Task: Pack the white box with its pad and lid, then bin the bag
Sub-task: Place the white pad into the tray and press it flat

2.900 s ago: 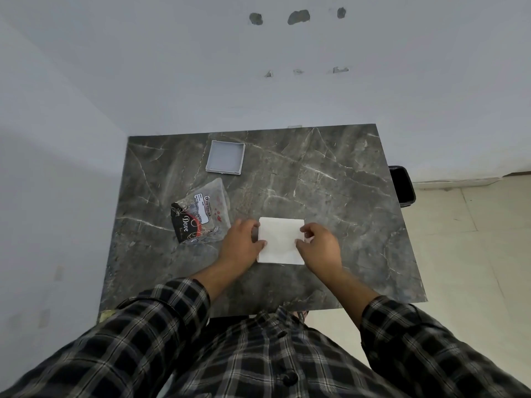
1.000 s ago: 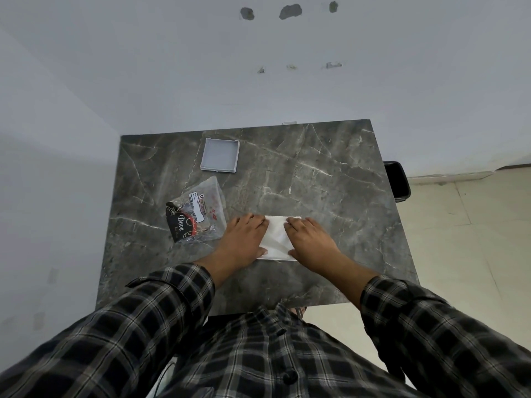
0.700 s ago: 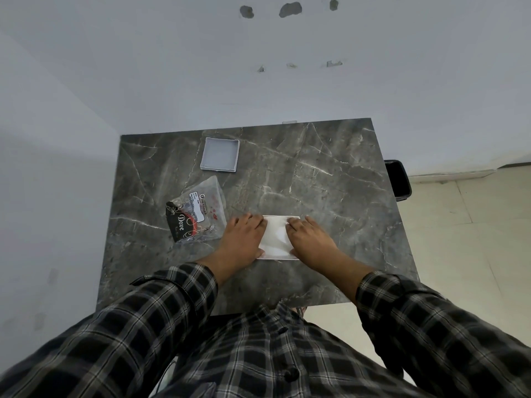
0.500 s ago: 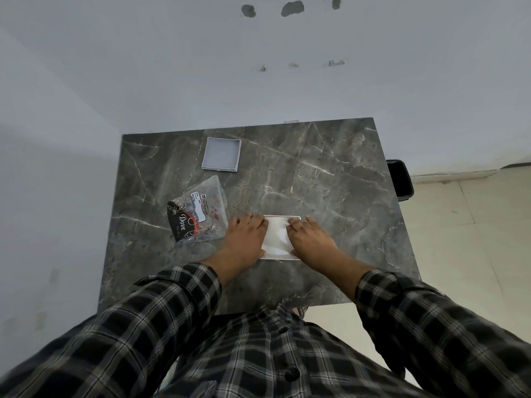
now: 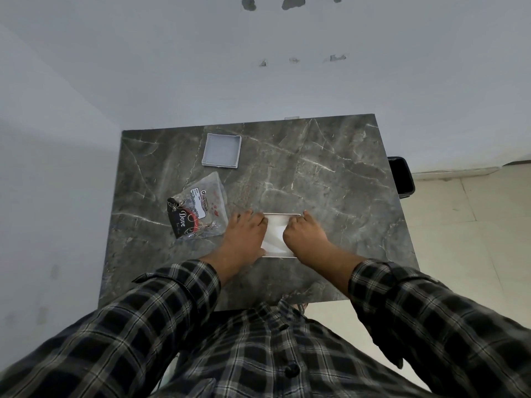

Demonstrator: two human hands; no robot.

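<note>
Both hands pressed flat, fingers spread, on white pad (image 5: 275, 236) inside white box (image 5: 283, 215) near table (image 5: 330, 179) front: left hand (image 5: 246, 236), right hand (image 5: 304, 237). Just left, clear bag (image 5: 198, 209). Farther back, lid (image 5: 221, 150). Beyond right edge, black bin (image 5: 401, 178).

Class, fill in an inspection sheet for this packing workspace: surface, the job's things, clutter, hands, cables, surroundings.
Surface: dark marble-patterned table, set against the wall.
Job's things: white box near the front edge with a white pad in it; grey lid lying apart at the back left; clear plastic bag left of the box.
Clutter: nothing seen.
Hands: left hand and right hand both pressing flat on the pad.
Cables: nothing seen.
Surroundings: black bin on the floor, right of the table; pale walls.
</note>
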